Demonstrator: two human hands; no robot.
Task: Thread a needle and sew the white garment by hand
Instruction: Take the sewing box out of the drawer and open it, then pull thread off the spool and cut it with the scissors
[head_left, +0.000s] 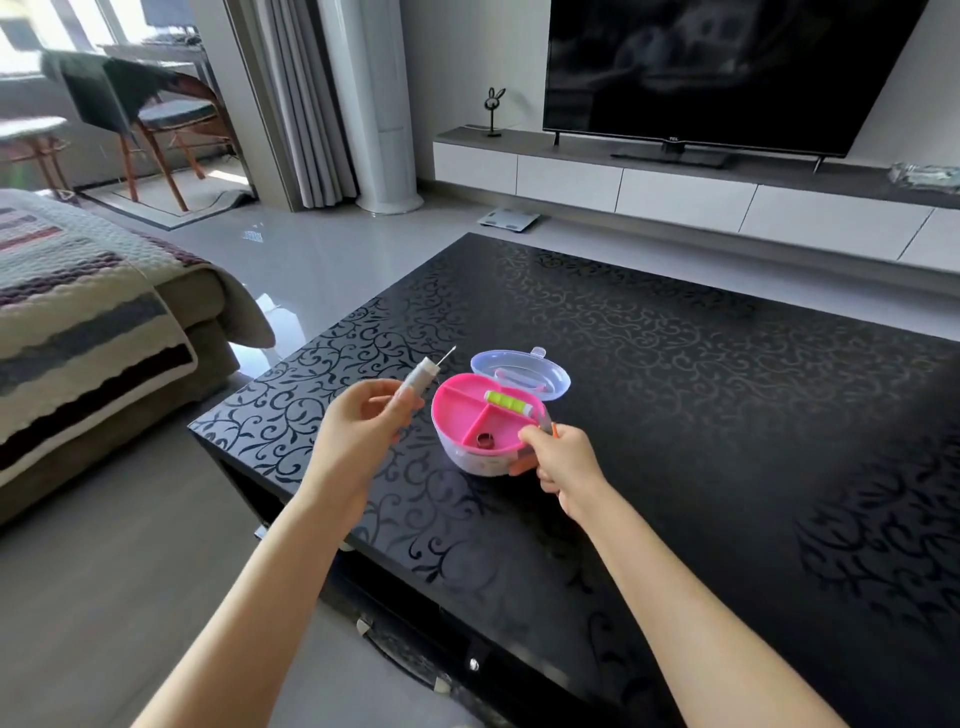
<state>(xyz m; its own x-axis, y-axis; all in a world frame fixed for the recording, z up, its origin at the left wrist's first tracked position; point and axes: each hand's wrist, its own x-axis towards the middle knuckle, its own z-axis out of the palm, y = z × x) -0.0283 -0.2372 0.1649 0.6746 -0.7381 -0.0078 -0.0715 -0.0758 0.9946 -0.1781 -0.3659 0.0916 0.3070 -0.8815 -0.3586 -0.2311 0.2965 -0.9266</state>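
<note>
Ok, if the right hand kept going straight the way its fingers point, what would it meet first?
The right hand, gripping an orange-tipped tool, is already at the pink tray; next probably the metal ring, depth unclear.

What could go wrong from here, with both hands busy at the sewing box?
1. The needle sticks out bare from the white spool in the left hand. It could prick a finger, or slip out onto the dark patterned table, where it would be hard to find.
2. The right hand grips a small orange-tipped tool at the rim of the sewing box. A pull might tip the box and spill the green spool.
</note>
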